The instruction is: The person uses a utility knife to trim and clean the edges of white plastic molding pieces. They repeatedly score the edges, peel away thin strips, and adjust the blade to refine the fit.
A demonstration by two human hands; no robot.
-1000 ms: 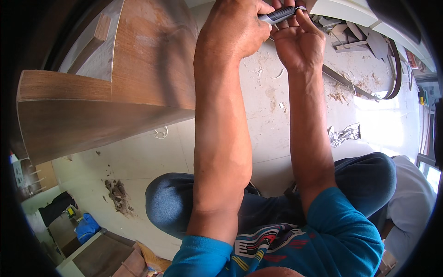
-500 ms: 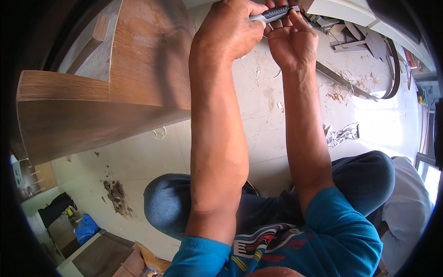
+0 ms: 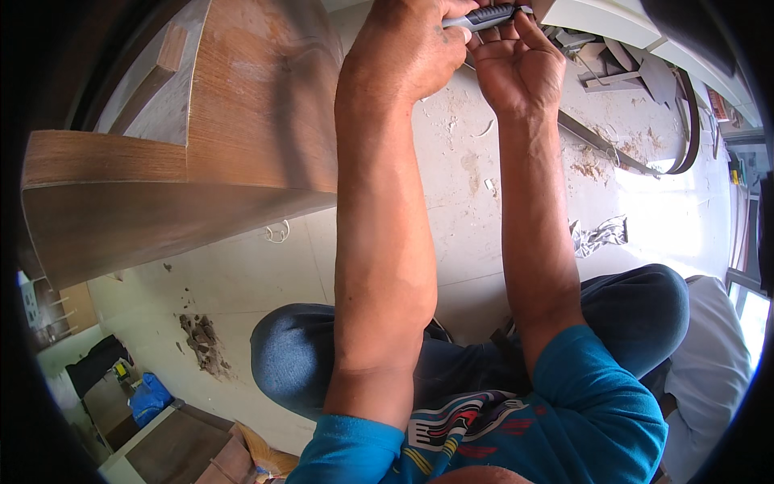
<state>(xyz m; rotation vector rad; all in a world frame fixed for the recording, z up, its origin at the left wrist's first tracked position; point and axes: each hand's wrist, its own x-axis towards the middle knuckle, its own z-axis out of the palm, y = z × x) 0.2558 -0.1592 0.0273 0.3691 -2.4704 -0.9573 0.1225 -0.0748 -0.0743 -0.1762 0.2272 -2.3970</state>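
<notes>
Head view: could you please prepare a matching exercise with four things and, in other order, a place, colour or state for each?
1. tool
2. jeans
3. cloth
4. wooden furniture

A. crumpled on the floor
B. brown, left of the left forearm
C. held in the left hand
D. blue

Pairs: 1-C; 2-D; 3-A; 4-B

Handheld tool (image 3: 488, 16) — grey and black
</notes>
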